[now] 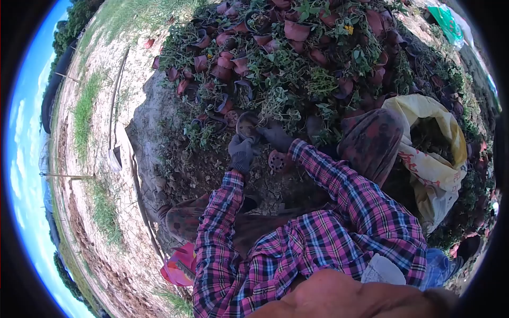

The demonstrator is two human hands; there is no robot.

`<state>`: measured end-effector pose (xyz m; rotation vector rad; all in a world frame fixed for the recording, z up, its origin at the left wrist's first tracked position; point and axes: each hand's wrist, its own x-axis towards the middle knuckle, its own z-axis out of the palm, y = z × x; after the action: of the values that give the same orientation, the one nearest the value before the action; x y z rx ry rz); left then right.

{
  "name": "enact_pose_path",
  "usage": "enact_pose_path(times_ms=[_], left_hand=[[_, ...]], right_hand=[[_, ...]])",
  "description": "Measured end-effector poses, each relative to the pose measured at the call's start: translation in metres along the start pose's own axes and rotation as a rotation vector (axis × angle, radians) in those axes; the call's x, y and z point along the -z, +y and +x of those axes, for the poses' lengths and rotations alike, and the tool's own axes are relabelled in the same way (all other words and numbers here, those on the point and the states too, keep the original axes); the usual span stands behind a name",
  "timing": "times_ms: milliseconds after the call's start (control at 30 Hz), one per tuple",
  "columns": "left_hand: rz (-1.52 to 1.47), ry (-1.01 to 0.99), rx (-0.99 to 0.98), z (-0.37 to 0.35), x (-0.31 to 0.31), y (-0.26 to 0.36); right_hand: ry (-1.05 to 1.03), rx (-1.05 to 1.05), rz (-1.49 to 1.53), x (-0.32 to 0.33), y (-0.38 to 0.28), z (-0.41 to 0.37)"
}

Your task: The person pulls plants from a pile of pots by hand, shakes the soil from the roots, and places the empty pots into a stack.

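My left hand (241, 151), in a dark grey glove, is closed on the near left rim of a small round pot (247, 125) with soil in it. My right hand (276, 138), gloved too, reaches in at the pot's right side; its fingertips are dark and hard to make out, and what they hold cannot be told. Just below the right hand a reddish pot (277, 160) with holes in its base lies on the soil. Many reddish pots with green plants (225, 63) lie heaped in front of both hands.
At my right stands an open yellow-white sack (443, 183) with plant matter inside. A pink bag (180, 265) lies at the lower left. A dark hose (139, 185) runs along the ground at the left. My bent knees flank the work spot. A green bag (446, 25) is at the upper right.
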<state>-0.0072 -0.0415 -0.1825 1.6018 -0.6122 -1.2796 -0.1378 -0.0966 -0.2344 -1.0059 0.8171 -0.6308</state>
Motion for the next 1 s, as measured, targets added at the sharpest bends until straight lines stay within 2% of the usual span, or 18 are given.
enact_pose_path(times_ms=[33, 100, 133, 167, 200, 233, 267, 300, 333, 367, 567, 667, 733, 767, 833, 900, 933, 1000], left_hand=[[-0.002, -0.030, -0.028, -0.005, 0.004, -0.001], [0.074, -0.200, 0.095, -0.018, 0.015, 0.013], [0.173, -0.312, 0.125, -0.016, 0.028, 0.012], [0.182, -0.310, 0.098, -0.027, 0.032, 0.025], [-0.419, -0.687, 0.125, 0.003, 0.063, 0.007], [-0.943, -1.079, 0.377, 0.018, 0.080, 0.008], [-0.740, -1.002, 0.227, 0.023, 0.101, 0.000], [-0.254, -0.704, -0.021, 0.004, 0.087, 0.014], [-0.060, -0.579, -0.104, -0.006, 0.080, 0.020], [0.009, -0.536, -0.140, -0.013, 0.074, 0.021], [0.004, -0.663, -0.272, -0.025, 0.060, 0.020], [-0.032, -0.660, -0.294, -0.026, 0.059, 0.021], [-0.089, -0.501, -0.199, -0.026, 0.058, 0.021], [-0.122, -0.394, -0.132, -0.028, 0.059, 0.021], [-0.153, -0.235, 0.041, -0.018, 0.070, 0.016], [-0.058, -0.183, 0.111, -0.011, 0.081, 0.012], [0.042, -0.177, 0.083, -0.017, 0.069, 0.017], [0.106, -0.171, -0.017, -0.025, 0.054, 0.012]], right_hand=[[0.012, -0.018, 0.001, -0.003, -0.003, 0.002], [0.129, 0.011, -0.374, -0.002, -0.017, -0.002], [0.203, 0.091, -0.394, 0.000, -0.010, 0.003], [0.278, 0.164, -0.421, 0.003, -0.002, 0.006], [0.172, 0.174, -0.515, 0.007, -0.018, -0.003], [0.106, 0.122, -0.312, 0.000, -0.028, -0.007], [0.046, 0.120, -0.244, -0.008, -0.032, -0.010], [-0.018, 0.141, -0.215, -0.013, -0.036, -0.008], [-0.068, 0.159, -0.211, -0.018, -0.038, -0.009], [-0.108, 0.176, -0.206, -0.023, -0.040, -0.007], [-0.204, 0.201, -0.259, -0.027, -0.044, -0.009], [-0.232, 0.251, -0.311, -0.024, -0.040, -0.014], [-0.257, 0.219, -0.323, -0.021, -0.030, -0.011], [-0.222, 0.020, -0.246, -0.027, -0.024, -0.003], [-0.333, 0.132, -0.088, -0.027, -0.022, -0.003], [-0.169, -0.109, -0.224, -0.036, -0.022, 0.004], [-0.073, -0.230, -0.296, -0.036, -0.016, 0.006], [-0.065, 0.557, -0.886, -0.018, 0.019, 0.020]])
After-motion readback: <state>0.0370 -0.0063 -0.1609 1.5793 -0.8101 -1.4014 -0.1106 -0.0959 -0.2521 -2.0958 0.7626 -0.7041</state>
